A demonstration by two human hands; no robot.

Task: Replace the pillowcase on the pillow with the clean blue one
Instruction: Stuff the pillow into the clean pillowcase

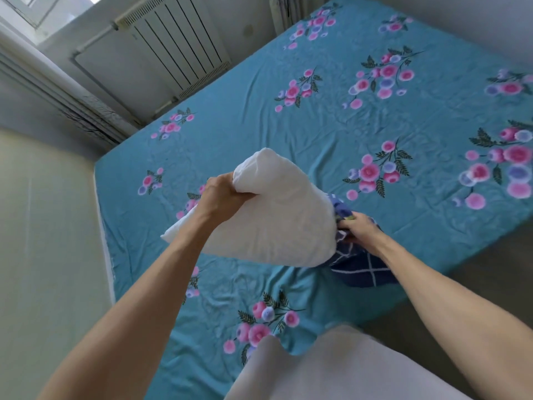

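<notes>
Head view: left hand (223,192) squeezed tight on the top edge of the white pillow (268,215), held up over the bed (346,116); right hand (359,226) curled round the bunched blue case (363,267) at the pillow's far end, low by the sheet. Hard to tell if that case is coming off or going on, only a small bit of pillow inside it. Could go wrong with a hard tug: cloth slipping out of the right fingers, pillow popping free and flopping down, or the case twisting so the corners miss.
</notes>
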